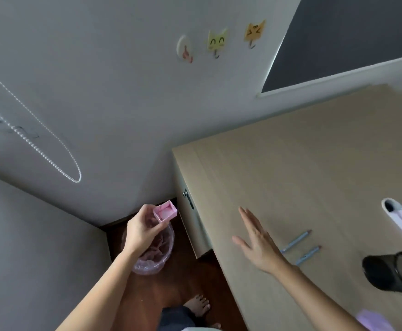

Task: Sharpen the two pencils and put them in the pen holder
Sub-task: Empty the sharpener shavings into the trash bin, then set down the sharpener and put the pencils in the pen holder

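Left hand [142, 229] grasps the pink sharpener tray [165, 212] over the bin [158, 249], right hand [257, 242] spread and free above the desk [278, 168]; both pencils [297, 240] lie on it, apparently sharpened, beside the pen holder [395, 271], not yet inserted.

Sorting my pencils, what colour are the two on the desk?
Light blue pencils, with reddish-brown tips, in the head view.
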A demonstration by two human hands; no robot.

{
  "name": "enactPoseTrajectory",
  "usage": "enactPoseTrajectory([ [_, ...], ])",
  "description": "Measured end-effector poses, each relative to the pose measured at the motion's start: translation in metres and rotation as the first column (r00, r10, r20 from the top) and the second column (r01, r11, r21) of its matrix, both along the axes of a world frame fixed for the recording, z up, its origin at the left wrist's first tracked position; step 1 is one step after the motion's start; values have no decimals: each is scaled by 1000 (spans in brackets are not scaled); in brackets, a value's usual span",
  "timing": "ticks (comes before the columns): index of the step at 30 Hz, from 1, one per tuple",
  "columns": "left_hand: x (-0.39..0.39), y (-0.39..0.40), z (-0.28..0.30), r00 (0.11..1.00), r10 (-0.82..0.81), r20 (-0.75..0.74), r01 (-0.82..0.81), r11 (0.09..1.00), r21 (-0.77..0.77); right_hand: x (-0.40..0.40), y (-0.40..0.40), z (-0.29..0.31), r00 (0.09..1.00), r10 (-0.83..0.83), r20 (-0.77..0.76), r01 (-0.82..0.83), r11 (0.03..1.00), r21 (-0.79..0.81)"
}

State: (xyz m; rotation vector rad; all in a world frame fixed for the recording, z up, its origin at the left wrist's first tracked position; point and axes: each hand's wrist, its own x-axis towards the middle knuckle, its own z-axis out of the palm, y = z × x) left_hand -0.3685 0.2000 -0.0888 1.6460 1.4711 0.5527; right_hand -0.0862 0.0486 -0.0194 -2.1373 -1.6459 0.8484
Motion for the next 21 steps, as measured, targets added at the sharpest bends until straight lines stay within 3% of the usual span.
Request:
enactPoseTrajectory([
  [5,57,-17,54,959,-278,47,263,943,203,54,-108,41,917,-375,134,349,919,183],
  [7,89,-24,71,920,-391,32,370,892,259,73,-148,50,814,-539,216,489,837,244],
  [10,148,-46,85,801,-598,16,565,766,307,92,-207,57,621,-744,248,714,667,212],
  [12,190,-70,87,690,-724,6,688,659,304,97,-240,53,561,-782,271,787,606,117],
  [15,246,-118,81,488,-872,-39,852,465,240,95,-271,39,583,-784,214,808,587,-50],
  [17,276,-148,72,381,-923,-57,917,370,147,93,-274,31,577,-794,189,814,577,-60],
  [21,320,-194,55,252,-961,-115,967,254,-5,95,-263,30,547,-820,171,836,546,-58],
])
